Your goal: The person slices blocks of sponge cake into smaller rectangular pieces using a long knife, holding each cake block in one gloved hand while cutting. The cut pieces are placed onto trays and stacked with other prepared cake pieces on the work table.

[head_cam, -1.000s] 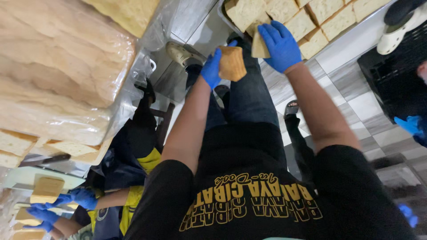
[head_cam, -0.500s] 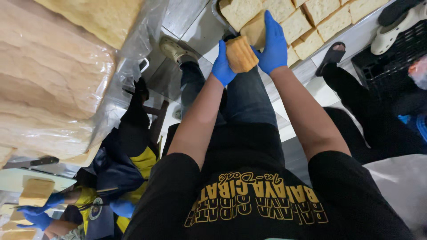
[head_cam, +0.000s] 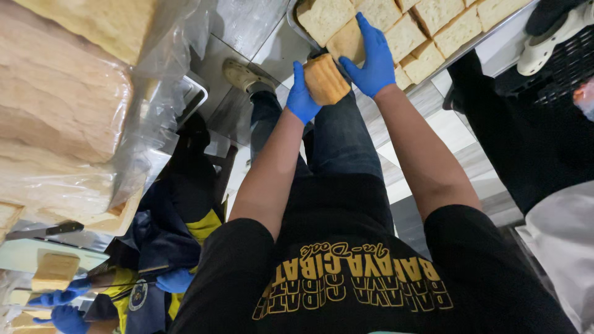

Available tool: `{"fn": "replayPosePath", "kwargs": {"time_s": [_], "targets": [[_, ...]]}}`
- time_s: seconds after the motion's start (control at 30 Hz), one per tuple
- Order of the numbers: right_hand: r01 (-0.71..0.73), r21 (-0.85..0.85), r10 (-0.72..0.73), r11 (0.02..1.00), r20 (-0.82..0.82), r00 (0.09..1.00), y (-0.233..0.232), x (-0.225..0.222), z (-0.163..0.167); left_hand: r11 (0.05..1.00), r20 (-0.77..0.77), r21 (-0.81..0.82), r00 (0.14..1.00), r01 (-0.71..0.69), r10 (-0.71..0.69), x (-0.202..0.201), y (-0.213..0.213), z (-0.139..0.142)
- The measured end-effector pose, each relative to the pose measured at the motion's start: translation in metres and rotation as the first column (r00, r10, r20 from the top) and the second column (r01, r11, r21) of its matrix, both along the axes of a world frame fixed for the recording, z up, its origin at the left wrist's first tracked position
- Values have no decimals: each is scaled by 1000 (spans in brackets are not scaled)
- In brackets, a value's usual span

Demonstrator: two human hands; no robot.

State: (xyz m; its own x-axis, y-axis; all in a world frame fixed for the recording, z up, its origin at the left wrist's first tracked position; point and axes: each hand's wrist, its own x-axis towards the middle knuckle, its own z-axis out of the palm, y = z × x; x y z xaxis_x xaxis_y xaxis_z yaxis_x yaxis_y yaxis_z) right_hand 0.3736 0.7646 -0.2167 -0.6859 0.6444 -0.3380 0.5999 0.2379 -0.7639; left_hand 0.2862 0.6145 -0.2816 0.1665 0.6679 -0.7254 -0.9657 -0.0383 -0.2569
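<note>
My left hand (head_cam: 302, 94), in a blue glove, grips a brown-crusted stack of bread (head_cam: 325, 79) from its left side. My right hand (head_cam: 373, 60), also gloved in blue, lies over a pale bread slice (head_cam: 346, 41), with fingers along the slice's right edge and the thumb by the crusted stack. That slice sits at the near corner of a metal tray (head_cam: 293, 26) filled with several square slices (head_cam: 436, 31). Both arms reach out over my legs and dark trousers.
Large bagged loaves (head_cam: 59, 111) are stacked at the left. Below them, a co-worker's blue-gloved hands (head_cam: 62, 298) hold bread (head_cam: 54, 271) on a pale cutting board beside a knife (head_cam: 43, 231). Another person in black (head_cam: 526, 142) stands at the right, next to a dark crate (head_cam: 566, 68).
Both hands have moved forward to the tray with the crusted stack. My right hand has shifted from the stack's side onto a slice at the tray's corner.
</note>
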Motion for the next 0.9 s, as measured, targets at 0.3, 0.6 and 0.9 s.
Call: {"fn": "replayPosePath", "kwargs": {"time_s": [0.3, 0.6, 0.9], "targets": [[167, 55, -172, 984, 93, 981, -26, 36, 10, 987, -70, 106, 991, 123, -116, 3, -3, 14], [-220, 418, 183, 882, 128, 975, -29, 38, -21, 999, -114, -20, 993, 29, -31, -8, -5, -7], [54, 137, -76, 989, 157, 985, -9, 34, -22, 1000, 36, -19, 999, -17, 17, 5, 5, -10]]}}
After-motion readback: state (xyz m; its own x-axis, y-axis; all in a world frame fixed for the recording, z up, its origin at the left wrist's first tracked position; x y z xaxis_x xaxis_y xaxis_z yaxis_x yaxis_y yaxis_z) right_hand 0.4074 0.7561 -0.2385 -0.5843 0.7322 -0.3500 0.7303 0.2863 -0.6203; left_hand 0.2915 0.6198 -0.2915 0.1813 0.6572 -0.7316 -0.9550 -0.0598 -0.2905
